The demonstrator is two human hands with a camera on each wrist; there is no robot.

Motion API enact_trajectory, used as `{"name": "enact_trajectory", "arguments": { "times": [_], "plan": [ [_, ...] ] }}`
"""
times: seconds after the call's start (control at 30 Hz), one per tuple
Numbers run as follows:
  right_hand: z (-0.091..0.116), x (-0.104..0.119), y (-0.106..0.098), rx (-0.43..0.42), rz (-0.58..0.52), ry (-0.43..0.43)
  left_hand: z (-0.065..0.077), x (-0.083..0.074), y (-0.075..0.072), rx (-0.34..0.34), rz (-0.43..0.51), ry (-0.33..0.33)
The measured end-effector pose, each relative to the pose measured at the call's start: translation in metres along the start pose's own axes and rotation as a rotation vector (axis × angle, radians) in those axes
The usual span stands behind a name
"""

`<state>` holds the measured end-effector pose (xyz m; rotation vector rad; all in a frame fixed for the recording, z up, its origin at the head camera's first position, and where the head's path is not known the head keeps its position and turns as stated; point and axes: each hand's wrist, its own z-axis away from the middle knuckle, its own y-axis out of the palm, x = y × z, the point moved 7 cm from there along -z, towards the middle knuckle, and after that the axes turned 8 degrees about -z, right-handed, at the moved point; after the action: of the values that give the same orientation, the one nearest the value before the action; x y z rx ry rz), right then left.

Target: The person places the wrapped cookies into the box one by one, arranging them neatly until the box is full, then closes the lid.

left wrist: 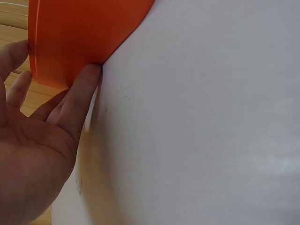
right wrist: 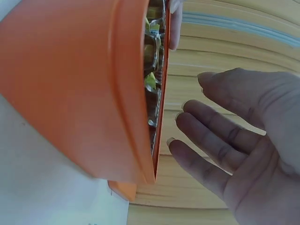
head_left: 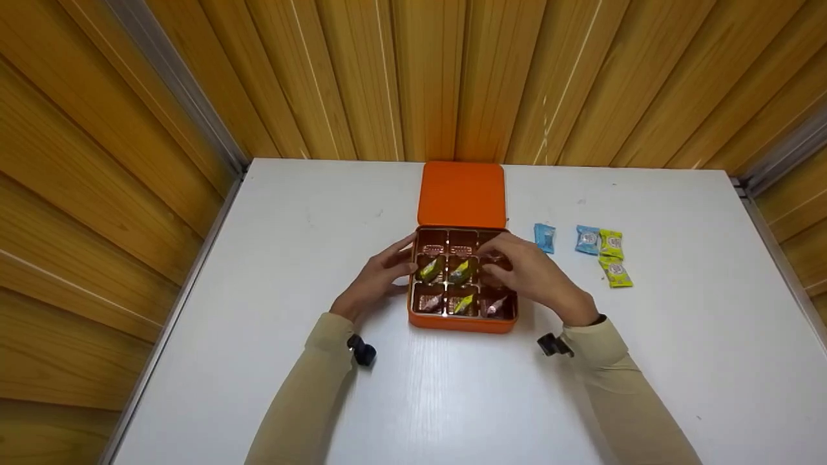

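An orange tin (head_left: 462, 322) sits in the middle of the table with a brown divided tray inside. Green-and-yellow wrapped candies (head_left: 431, 268) lie in two middle-row compartments and in the front middle one. On the tin's left side, my left hand (head_left: 380, 276) has its thumb at the rim; in the left wrist view its fingers rest nearly straight against the orange wall (left wrist: 79, 37). My right hand (head_left: 533, 274) hovers over the right column, covering part of it. In the right wrist view that hand (right wrist: 234, 136) shows spread, loosely bent fingers with nothing between them.
The orange lid (head_left: 462, 194) lies flat behind the tin. To the right, on the white table (head_left: 226, 310), are a blue packet (head_left: 544, 238), another blue packet (head_left: 587, 239) and two yellow-green packets (head_left: 610, 244). Wood-patterned panels (head_left: 426, 77) enclose the table's back and sides.
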<state>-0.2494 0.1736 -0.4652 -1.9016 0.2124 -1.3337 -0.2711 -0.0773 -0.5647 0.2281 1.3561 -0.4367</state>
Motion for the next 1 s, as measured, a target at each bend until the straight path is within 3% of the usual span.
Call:
{"name": "enact_trajectory", "arguments": {
  "times": [0.23, 0.63, 1.0],
  "plan": [
    [0.011, -0.010, -0.012, -0.081, -0.032, 0.024, 0.001, -0.002, 0.002, 0.022, 0.006, 0.018],
    [0.025, -0.022, -0.029, -0.158, -0.041, 0.039, 0.001, -0.001, 0.001, 0.003, -0.004, 0.012],
    [0.036, -0.034, -0.044, -0.203, -0.016, 0.105, 0.000, 0.000, 0.001, 0.009, -0.008, -0.003]
  ]
}}
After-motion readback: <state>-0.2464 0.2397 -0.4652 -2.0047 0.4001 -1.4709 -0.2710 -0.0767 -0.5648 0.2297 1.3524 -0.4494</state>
